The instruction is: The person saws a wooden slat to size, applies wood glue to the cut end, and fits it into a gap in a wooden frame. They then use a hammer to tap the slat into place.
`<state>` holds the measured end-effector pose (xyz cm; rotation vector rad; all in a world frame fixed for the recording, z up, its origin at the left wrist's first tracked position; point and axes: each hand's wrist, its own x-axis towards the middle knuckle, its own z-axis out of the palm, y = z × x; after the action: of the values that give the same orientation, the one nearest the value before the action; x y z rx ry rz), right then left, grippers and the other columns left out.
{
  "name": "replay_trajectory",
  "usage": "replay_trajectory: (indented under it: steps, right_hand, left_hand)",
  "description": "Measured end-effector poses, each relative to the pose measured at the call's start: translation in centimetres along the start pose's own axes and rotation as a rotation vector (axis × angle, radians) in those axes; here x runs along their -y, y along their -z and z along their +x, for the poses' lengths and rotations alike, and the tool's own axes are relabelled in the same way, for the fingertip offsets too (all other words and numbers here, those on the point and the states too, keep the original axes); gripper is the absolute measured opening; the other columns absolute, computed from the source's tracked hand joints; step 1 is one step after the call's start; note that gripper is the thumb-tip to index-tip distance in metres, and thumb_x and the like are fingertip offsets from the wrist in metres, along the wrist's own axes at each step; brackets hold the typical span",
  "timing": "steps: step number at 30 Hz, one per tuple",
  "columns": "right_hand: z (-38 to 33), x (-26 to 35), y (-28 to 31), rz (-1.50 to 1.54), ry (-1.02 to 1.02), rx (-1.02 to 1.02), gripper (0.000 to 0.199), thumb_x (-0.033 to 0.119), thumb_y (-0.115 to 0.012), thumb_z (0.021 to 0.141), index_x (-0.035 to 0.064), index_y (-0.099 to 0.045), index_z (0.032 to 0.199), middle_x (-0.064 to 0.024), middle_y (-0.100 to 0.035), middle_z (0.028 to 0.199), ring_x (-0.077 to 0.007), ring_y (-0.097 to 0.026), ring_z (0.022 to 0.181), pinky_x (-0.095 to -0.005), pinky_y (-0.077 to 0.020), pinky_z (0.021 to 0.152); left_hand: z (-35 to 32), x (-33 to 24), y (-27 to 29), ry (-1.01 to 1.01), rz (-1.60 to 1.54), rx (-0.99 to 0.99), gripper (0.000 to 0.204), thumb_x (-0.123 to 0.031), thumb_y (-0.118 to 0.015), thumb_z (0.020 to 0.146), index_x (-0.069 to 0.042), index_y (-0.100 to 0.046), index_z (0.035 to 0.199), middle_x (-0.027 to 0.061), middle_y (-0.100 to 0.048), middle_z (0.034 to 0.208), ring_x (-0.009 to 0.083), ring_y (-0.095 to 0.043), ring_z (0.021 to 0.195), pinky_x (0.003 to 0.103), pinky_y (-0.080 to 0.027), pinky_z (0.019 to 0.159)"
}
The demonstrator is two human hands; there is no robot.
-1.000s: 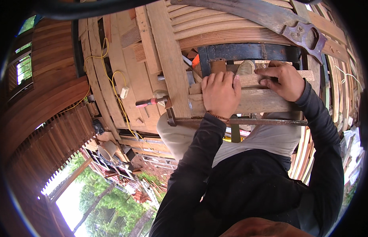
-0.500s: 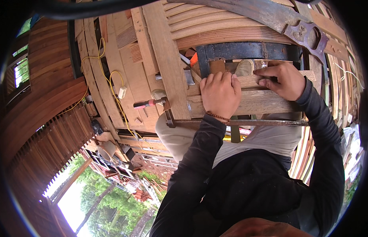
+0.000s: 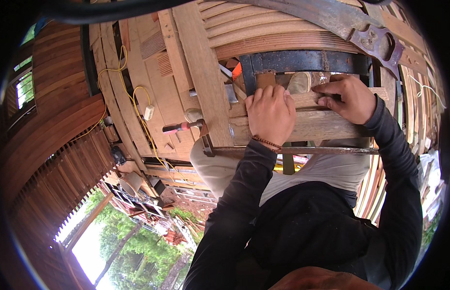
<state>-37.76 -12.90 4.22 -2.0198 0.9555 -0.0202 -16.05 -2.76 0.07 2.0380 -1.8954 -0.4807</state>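
My left hand, with a beaded bracelet at the wrist, curls its fingers over a narrow wooden strip. At the strip's right part, my right hand is closed, the index finger along the far edge and the thumb on the near side. Anything small between those fingertips cannot be made out. Just nearer to me lies a wider weathered board. A long bar clamp runs along it, its red-and-black handle sticking out on the left.
A handsaw rests on grooved planks at the far right. Beyond my hands is a rusty dark metal frame. A thick plank crosses on the left. A yellow extension cord with a white socket trails over the left boards.
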Motion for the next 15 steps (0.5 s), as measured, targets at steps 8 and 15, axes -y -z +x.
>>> replay_trajectory:
  steps: [8, 15]
  right_hand:
    - [-0.36, 0.16, -0.06, -0.043, -0.026, -0.017, 0.034, 0.015, -0.081, 0.085, 0.0047, -0.077, 0.117, -0.0207, -0.069, 0.091, -0.0399, -0.068, 0.08, -0.0458, -0.0523, 0.073]
    - [-0.09, 0.68, 0.28, -0.029, -0.046, -0.024, 0.029, 0.021, -0.08, 0.088, 0.007, -0.079, 0.114, -0.0197, -0.069, 0.087, -0.0388, -0.068, 0.08, -0.0464, -0.0531, 0.074]
  left_hand:
    - [0.22, -0.12, 0.07, 0.011, -0.006, 0.018, 0.014, -0.02, -0.062, 0.099, -0.009, -0.063, 0.092, 0.0085, -0.062, 0.088, 0.0296, -0.061, 0.09, 0.045, -0.042, 0.083]
    - [0.46, -0.05, 0.2, 0.02, -0.034, 0.021, 0.013, -0.018, -0.058, 0.101, -0.009, -0.064, 0.095, 0.009, -0.064, 0.088, 0.0319, -0.061, 0.088, 0.046, -0.043, 0.081]
